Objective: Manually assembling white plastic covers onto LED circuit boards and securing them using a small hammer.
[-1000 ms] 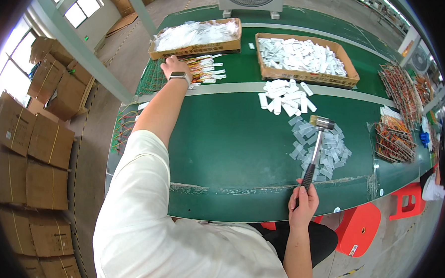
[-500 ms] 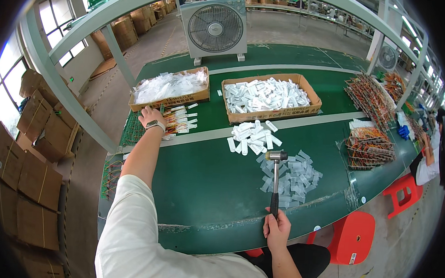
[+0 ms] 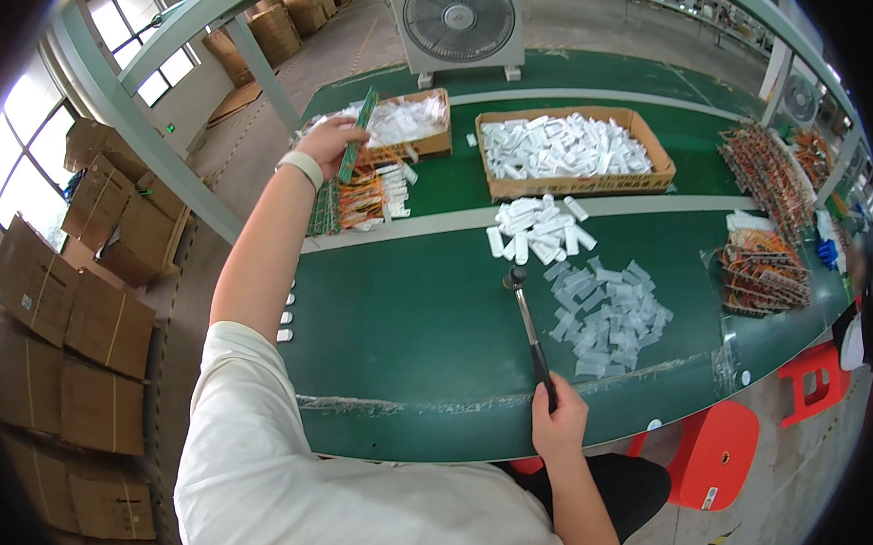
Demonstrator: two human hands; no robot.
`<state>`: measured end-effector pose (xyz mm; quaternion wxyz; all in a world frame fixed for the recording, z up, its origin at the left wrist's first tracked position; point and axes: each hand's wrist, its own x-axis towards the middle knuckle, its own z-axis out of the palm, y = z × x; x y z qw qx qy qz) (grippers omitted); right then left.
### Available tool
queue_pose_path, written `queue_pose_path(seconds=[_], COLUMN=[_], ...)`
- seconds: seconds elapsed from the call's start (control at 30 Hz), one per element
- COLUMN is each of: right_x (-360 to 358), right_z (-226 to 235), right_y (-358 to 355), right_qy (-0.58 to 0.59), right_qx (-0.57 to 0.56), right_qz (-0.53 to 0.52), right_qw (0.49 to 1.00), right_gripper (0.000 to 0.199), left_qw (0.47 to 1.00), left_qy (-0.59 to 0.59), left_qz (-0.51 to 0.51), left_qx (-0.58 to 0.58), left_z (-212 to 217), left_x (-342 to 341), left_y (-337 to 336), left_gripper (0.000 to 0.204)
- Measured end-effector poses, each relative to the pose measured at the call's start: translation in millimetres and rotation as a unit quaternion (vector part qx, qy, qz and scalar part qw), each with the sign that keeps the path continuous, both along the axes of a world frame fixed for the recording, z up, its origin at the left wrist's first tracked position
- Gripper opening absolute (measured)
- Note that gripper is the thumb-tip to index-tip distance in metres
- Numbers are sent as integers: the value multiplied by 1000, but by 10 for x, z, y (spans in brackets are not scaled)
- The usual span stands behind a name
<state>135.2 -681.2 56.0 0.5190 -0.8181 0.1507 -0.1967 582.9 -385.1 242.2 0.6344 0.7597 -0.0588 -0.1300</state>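
My left hand [image 3: 330, 143] grips a narrow green circuit board panel [image 3: 357, 140] by its side, raised in front of the box of clear plastic pieces. Below it lies a stack of green boards with orange wires and white ends [image 3: 367, 199]. Closed around the black grip of a hammer [image 3: 526, 315] is my right hand [image 3: 560, 420], near the front edge of the table. The hammer's head is up, between a pile of white plastic casings [image 3: 541, 228] and a heap of clear plastic pieces [image 3: 610, 314]. Several white ends [image 3: 285, 319] show beside my left forearm.
A cardboard box of white casings [image 3: 577, 186] and a box of clear pieces [image 3: 432, 146] stand on the green table [image 3: 405, 320]. Wired boards [image 3: 763, 272] are stacked at the right. A fan [image 3: 459, 25] stands behind, red stools [image 3: 716, 455] at the right.
My left hand has lifted a green board panel up off the stack. The hammer in my right hand has tilted, its head swinging left. The view has shifted.
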Motion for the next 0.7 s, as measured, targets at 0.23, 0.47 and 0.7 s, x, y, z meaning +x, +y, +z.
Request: queue_pose_path(seconds=[0.23, 0.47, 0.7], right_x=[-18, -135, -203], right_z=[87, 138, 366], right_y=[73, -40, -165], right_qy=[-22, 11, 55], right_qx=[-152, -313, -429], right_qz=[-8, -53, -14], right_qw=[988, 948, 902], right_gripper=[28, 33, 31], left_qw=[986, 988, 969], left_qy=[47, 77, -85], left_qz=[-78, 26, 32], left_qx=[-141, -133, 231], left_z=[397, -615, -1396], left_x=[-1098, -2025, -2568], left_y=[-470, -295, 159], left_gripper=[23, 37, 49])
